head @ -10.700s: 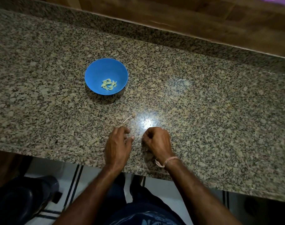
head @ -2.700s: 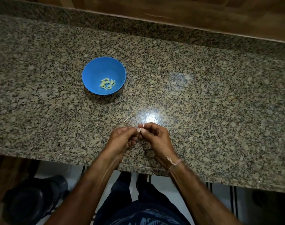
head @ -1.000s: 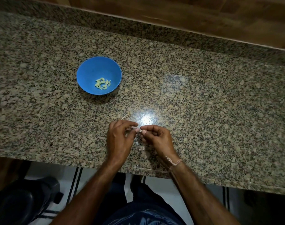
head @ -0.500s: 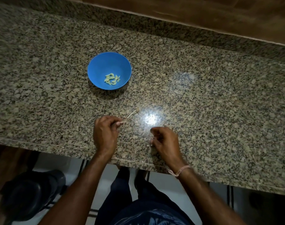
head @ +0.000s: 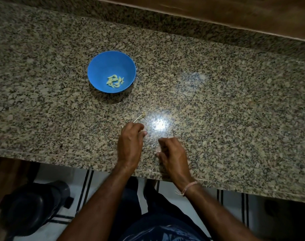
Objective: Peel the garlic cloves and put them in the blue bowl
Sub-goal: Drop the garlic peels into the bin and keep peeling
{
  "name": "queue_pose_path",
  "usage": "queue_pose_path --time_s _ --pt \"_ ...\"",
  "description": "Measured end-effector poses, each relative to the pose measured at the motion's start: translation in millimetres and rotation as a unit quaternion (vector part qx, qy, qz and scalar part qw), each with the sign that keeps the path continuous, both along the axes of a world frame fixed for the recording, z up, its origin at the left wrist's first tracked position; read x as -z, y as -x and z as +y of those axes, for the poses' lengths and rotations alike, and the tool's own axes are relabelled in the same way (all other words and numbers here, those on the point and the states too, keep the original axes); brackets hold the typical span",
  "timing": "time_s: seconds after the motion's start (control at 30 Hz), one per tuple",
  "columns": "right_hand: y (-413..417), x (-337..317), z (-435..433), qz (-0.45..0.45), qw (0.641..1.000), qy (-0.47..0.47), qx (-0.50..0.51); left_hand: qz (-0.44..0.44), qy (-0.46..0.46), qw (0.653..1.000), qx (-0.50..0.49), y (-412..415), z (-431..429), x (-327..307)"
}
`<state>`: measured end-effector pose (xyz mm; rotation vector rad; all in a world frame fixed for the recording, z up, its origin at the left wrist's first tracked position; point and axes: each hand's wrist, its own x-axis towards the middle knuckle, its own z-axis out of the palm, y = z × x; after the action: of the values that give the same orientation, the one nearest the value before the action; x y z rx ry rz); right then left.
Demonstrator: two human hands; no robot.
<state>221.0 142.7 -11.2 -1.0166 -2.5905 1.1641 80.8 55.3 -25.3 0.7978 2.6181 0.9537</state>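
The blue bowl [head: 103,66] stands on the granite counter [head: 217,110], left of centre, with several peeled pale garlic cloves [head: 115,81] in its bottom. My left hand [head: 131,143] rests on the counter near the front edge with its fingers curled under, and what they hold is hidden. My right hand [head: 172,153] lies a little to its right, fingers curled, with a small pale bit that looks like a garlic clove [head: 157,150] at the fingertips. The two hands are apart.
A thin dry garlic stem [head: 139,117] lies just beyond my left hand, beside a bright glare spot. Small peel scraps [head: 151,170] sit at the counter's front edge. A dark bin [head: 31,211] stands on the floor at lower left. A raised granite ledge runs along the back.
A second ago both hands pinched one clove together. They pulled apart, the left hand reached toward the stem, and it has now drawn back beside the right hand.
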Motion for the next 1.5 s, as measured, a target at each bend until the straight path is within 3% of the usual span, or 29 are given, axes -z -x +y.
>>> queue_pose_path --time_s 0.13,0.3,0.4,0.5,0.6,0.73,0.9,1.03,1.1,1.17,1.27,1.37,1.5 --pt "22 -1 -5 0.013 1.000 -0.007 -0.019 0.015 0.009 1.000 -0.012 1 -2 -4" --pt "60 -5 -3 0.047 0.999 0.002 -0.025 -0.037 -0.057 0.986 -0.149 0 -29 -13" --pt "72 2 5 0.064 0.996 0.027 -0.047 -0.040 -0.067 0.981 -0.177 12 -44 -6" --pt "72 9 6 0.069 0.994 0.005 -0.080 -0.037 -0.055 0.986 -0.155 26 -49 -3" --pt "70 15 4 0.059 0.988 -0.090 -0.109 -0.020 -0.045 0.995 -0.085 36 -46 -6" --pt "71 13 5 0.070 0.986 -0.099 -0.114 0.019 -0.016 0.998 -0.050 44 -44 -3" --pt "74 13 6 0.011 0.974 -0.180 -0.138 0.053 0.016 0.998 -0.036 42 -43 -3" --pt "64 13 -2 -0.028 0.963 -0.215 -0.160 0.024 0.024 0.998 -0.061 30 -47 -4" --pt "54 9 -13 -0.033 0.980 -0.131 -0.146 -0.017 -0.001 0.995 -0.101 18 -55 -4" --pt "53 -1 -18 0.009 0.991 0.116 -0.061 -0.076 -0.047 0.983 -0.163 8 -63 -5" --pt "69 -18 -27 0.033 0.900 0.433 0.044 -0.169 -0.134 0.945 -0.245 -1 -75 -10" --pt "87 -33 -50 0.033 0.830 0.549 0.094 -0.209 -0.192 0.911 -0.300 -6 -95 -21" --pt "109 -38 -101 0.030 0.794 0.602 0.079 -0.237 -0.252 0.861 -0.374 -8 -145 -32"
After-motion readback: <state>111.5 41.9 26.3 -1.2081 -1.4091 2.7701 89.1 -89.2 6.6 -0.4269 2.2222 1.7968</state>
